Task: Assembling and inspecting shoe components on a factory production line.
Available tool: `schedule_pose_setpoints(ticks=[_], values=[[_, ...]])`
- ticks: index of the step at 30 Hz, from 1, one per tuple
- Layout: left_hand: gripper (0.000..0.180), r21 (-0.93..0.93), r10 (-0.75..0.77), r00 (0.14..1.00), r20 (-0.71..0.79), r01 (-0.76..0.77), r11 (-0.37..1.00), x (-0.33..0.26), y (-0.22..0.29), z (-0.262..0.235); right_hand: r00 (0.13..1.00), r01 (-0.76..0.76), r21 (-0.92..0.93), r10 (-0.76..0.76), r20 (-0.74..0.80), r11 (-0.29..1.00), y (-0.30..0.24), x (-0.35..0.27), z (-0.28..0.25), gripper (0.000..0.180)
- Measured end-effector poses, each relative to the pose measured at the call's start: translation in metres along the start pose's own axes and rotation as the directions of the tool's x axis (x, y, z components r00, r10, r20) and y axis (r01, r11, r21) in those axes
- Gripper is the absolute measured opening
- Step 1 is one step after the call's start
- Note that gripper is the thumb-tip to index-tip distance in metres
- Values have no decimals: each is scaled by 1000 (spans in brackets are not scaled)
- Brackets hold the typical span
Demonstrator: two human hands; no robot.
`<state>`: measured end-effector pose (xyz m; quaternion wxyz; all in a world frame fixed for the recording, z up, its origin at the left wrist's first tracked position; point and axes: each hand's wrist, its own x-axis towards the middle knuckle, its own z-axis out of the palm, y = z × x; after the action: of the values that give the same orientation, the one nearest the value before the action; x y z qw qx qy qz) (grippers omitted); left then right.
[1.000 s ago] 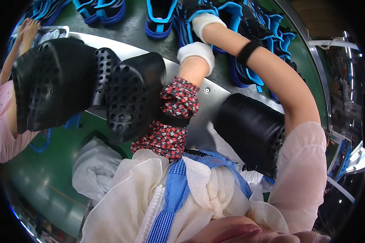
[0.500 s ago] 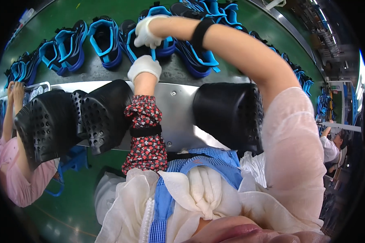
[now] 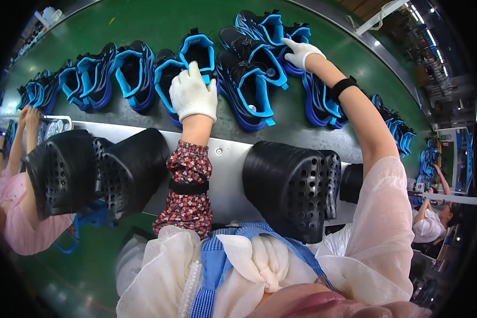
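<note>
My left hand, in a white glove, is over the collars of two black-and-blue sneakers. Its fingers close on the rim of the nearer sneaker, which the glove partly covers; the farther sneaker stands just beyond. My right hand, gloved too, stretches out to the right with index finger and thumb apart. It is beside the bright blue collar of another sneaker and holds nothing I can see. Between my hands several sneakers lean together, the nearest sneaker having a blue tab at its heel.
More sneakers line the green conveyor belt on the left. Black perforated covers stand along the metal ledge close to my body. A co-worker's hands are at the far left; another person sits at the right.
My right hand has left the sneaker beside my left hand and swung right to other sneakers. My left hand remains at the sneaker collars. The whole view has shifted slightly.
</note>
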<state>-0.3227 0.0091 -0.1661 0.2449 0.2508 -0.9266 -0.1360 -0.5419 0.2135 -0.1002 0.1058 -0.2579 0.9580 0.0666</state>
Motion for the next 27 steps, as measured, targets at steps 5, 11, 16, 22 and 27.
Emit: schedule_pose_setpoints(ticks=[5,11,16,22,27], values=[[55,63,-127,991,41,124,990,0,12,-4,998,-45,77,42,47,996,3,21,29,61],[56,92,-308,898,314,294,951,14,1,-17,999,-25,252,19,25,967,33,9,60,57],[64,111,-288,858,426,267,957,21,-16,-6,999,-35,320,24,36,947,91,-51,67,53],[62,162,-195,884,424,138,977,13,-11,-18,986,-152,204,135,97,967,170,-140,88,64],[45,97,-24,877,479,-26,995,0,4,0,942,-305,119,282,180,945,157,-146,78,59]])
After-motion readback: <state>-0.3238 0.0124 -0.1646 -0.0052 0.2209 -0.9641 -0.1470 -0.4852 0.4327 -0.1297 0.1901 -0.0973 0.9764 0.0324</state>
